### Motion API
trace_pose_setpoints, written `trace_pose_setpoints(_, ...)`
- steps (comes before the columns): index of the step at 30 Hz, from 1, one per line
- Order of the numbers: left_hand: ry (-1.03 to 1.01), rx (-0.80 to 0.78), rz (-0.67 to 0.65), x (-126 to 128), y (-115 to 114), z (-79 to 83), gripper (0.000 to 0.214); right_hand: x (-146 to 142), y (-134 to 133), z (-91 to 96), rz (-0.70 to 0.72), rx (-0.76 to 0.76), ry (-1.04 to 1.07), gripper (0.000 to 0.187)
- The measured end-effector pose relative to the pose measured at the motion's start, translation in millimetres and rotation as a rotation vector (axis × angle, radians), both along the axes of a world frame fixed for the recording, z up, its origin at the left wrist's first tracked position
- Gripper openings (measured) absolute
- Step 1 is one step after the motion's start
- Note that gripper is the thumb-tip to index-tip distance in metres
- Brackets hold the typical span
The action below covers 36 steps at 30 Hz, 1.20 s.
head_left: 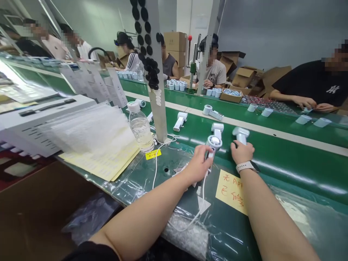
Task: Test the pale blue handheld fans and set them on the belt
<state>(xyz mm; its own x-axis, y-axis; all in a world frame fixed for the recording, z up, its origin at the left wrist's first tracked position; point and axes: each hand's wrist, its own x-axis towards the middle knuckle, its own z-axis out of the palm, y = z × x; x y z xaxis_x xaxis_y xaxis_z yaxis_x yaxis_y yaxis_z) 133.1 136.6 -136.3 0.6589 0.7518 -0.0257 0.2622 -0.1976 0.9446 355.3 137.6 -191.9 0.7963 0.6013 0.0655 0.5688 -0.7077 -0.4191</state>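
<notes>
Over green belt (296, 181), hands (197, 165) on white fans (214, 142), handles (210, 155) half-hidden

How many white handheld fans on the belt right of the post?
5: one fan in the left hand, one fan under the right hand, one fan just behind them, two fans farther up the belt. More may be hidden by the post.

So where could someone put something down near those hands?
Bare green belt lies right of the right hand, between the handwritten yellow note and the white stripe. It's crowded left of the left hand, which grips a white handheld fan: a water bottle, papers, a white cable.
</notes>
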Motion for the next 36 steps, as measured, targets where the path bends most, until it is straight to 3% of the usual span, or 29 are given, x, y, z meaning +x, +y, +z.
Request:
trace_pose_setpoints(2,-0.23,-0.176,0.062,-4,8,7.4,0.049,-20,13,-3.1,0.105,-0.031,-0.01,0.042)
trace_pose_setpoints(5,-0.669,-0.578,0.073,-12,13,21.9,0.076,-40,26,-4.1,0.162,-0.056,-0.021,0.051)
trace_pose_setpoints(9,-0.799,-0.82,0.013,-24,16,30.2,0.068,-42,20,9.3,0.169,-0.023,-0.009,0.049)
trace_pose_setpoints(14,-0.819,-0.937,0.037,-19,18,16.3,0.049,-72,-21,31.7,0.354,0.082,0.056,0.035)
trace_pose_setpoints(17,-0.845,-0.983,0.026,-14,18,14.9,0.055,-107,-49,40.7,0.539,0.155,0.132,0.024)
trace_pose_setpoints(20,-0.913,-1.055,0.031,-13,17,20.2,0.06,-126,-71,49.8,0.647,0.218,0.216,0.029)
trace_pose_setpoints(26,-0.775,-1.118,0.151,-11,14,16.8,0.053,-132,-94,63.9,0.474,0.451,0.141,0.045)
trace_pose_setpoints(29,-0.739,-1.165,0.106,-10,11,14.5,0.052,-137,-96,66.3,0.534,0.506,0.095,0.041)
trace_pose_setpoints(32,-0.771,-1.172,0.112,-13,12,16.2,0.058,-136,-98,67.2,0.627,0.59,0.283,0.036)
trace_pose_setpoints(36,-0.842,-1.09,0.179,-18,18,17.1,0.06,-131,-100,66.0,0.525,0.563,0.627,0.04)
